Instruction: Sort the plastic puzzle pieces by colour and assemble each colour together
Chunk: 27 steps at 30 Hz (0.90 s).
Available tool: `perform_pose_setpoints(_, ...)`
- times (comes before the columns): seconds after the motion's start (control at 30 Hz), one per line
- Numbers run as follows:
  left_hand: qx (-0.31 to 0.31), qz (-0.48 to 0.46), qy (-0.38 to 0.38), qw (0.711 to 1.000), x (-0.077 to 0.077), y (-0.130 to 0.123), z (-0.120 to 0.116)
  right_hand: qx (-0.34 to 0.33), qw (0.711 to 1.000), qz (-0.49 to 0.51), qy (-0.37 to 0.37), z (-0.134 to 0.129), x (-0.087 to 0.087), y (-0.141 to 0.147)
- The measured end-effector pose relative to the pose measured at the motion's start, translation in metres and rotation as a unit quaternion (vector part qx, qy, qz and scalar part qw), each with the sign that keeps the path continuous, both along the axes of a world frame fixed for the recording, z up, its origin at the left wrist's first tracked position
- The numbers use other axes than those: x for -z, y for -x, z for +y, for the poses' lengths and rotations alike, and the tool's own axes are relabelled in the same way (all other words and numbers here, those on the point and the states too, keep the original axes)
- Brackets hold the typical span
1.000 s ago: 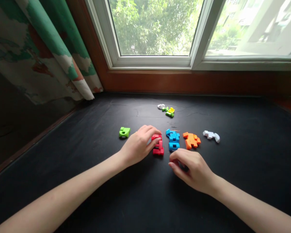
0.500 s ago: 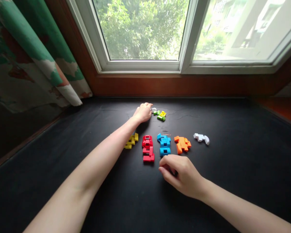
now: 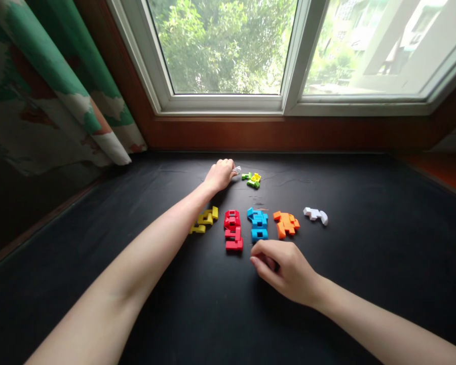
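On a black ledge [image 3: 365, 263] below a white-framed window [image 3: 289, 104], with a green-patterned curtain [image 3: 61, 86] hanging at far left, the pieces are read from left to right. A yellow block chain [image 3: 204, 220] is lying at about 7 o'clock from the left hand [image 3: 219, 175], which is stretched out toward the window. That hand's fingers [image 3: 226, 167] are curled closed, and a small pale block piece [image 3: 236, 170] is seen poking out at 3 o'clock; it appears to be pinched, though much of it is hidden and this is hard to be sure of. A lime-and-yellow block cluster [image 3: 252, 179] is placed just beyond it, also at 3 o'clock, apart from the hand. A red block chain [image 3: 233, 230] and a blue block chain [image 3: 258, 225] are set side by side, at about 11 o'clock from the right hand [image 3: 283, 271]. That hand is loosely curled just below the blue chain; nothing is seen held, but whether anything is enclosed cannot be told. An orange block figure [image 3: 286, 224] is lying at 12 o'clock from it, and a white block chain [image 3: 315, 215] at 1 o'clock.
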<state>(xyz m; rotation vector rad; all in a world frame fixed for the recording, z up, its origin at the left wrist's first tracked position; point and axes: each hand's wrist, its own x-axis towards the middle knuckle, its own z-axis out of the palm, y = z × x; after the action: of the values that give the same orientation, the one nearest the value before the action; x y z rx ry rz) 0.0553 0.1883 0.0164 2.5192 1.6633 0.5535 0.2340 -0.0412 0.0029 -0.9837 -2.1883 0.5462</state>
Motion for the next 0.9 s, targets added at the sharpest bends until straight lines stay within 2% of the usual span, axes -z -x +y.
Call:
perform_pose_setpoints(0.13, 0.002, -0.058, 0.009, 0.998, -0.019, 0.013, -0.006, 0.003, 1.000, 0.011, 0.014, 0.000, 0.000, 0.000)
perform_pose_setpoints(0.23, 0.019, -0.107, 0.010, 0.994, -0.036, 0.018, -0.024, 0.014, 0.999, 0.024, 0.035, -0.001, 0.000, -0.001)
perform_pose_setpoints(0.33, 0.068, -0.158, 0.019, 0.985, -0.049, 0.021, -0.062, 0.025, 0.996, 0.053, 0.071, -0.001, -0.001, -0.001)
perform_pose_setpoints(0.4, 0.144, -0.253, 0.053, 0.955, -0.051, 0.024, -0.098, 0.040, 0.991, 0.090, 0.088, -0.001, -0.001, -0.001)
perform_pose_setpoints(0.47, 0.173, -0.286, 0.057, 0.941, -0.047, 0.028, -0.136, 0.058, 0.985, 0.132, 0.094, -0.001, 0.000, 0.000)
perform_pose_setpoints(0.53, 0.177, -0.286, 0.055, 0.940, -0.038, 0.033, -0.169, 0.066, 0.980, 0.165, 0.094, 0.000, 0.001, 0.001)
perform_pose_setpoints(0.63, 0.199, -0.283, 0.060, 0.936, -0.018, 0.041, -0.202, 0.048, 0.981, 0.166, 0.090, 0.000, 0.003, 0.002)
perform_pose_setpoints(0.77, 0.230, -0.264, 0.049, 0.935, 0.003, 0.047, -0.214, 0.018, 0.992, 0.094, 0.077, -0.002, 0.005, 0.001)
perform_pose_setpoints(0.9, 0.239, -0.270, 0.060, 0.931, 0.012, 0.049, -0.215, -0.012, 0.998, 0.045, 0.047, -0.003, 0.006, -0.001)
